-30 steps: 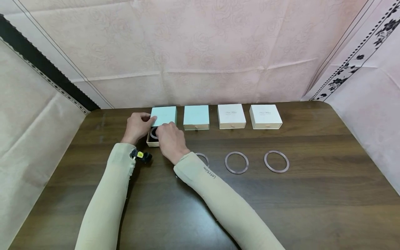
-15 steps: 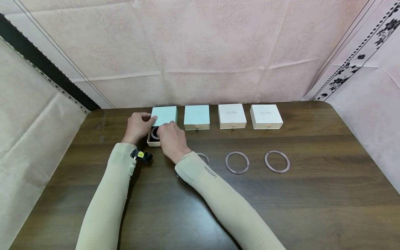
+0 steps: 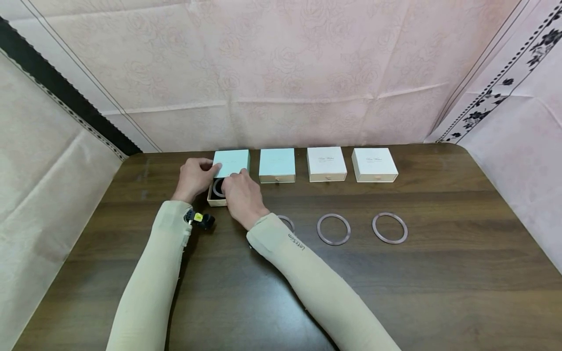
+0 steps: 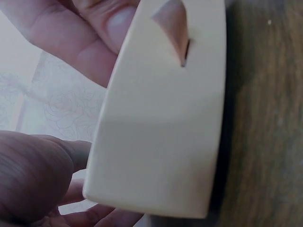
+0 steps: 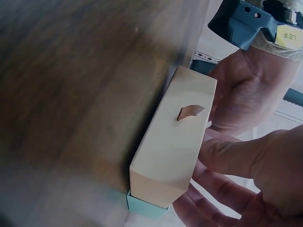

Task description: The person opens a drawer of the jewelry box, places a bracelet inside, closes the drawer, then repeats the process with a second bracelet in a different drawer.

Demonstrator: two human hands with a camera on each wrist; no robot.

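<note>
In the head view, my left hand [image 3: 193, 179] grips the left side of a teal jewelry box [image 3: 231, 162], its thumb over the top edge. The box's cream drawer [image 3: 216, 203] is pulled out toward me, with a pale purple bangle [image 3: 215, 189] in its dark inside. My right hand [image 3: 243, 197] is bent over the drawer's right part, fingers on the bangle, fingertips hidden from above. In the left wrist view, the drawer front [image 4: 156, 142] shows a brown pull tab [image 4: 175, 28]. Fingers of both hands surround the drawer [image 5: 168, 137] in the right wrist view.
Right of the worked box stand another teal box [image 3: 277, 163] and two white boxes [image 3: 326, 161], all with drawers in. Nearer me lie three bangles; my right forearm partly covers the leftmost, beside the middle bangle [image 3: 318, 229] and right bangle [image 3: 374, 227].
Almost nothing differs. Both hands stay at the teal box with its drawer out, and the view shifts very slightly.
</note>
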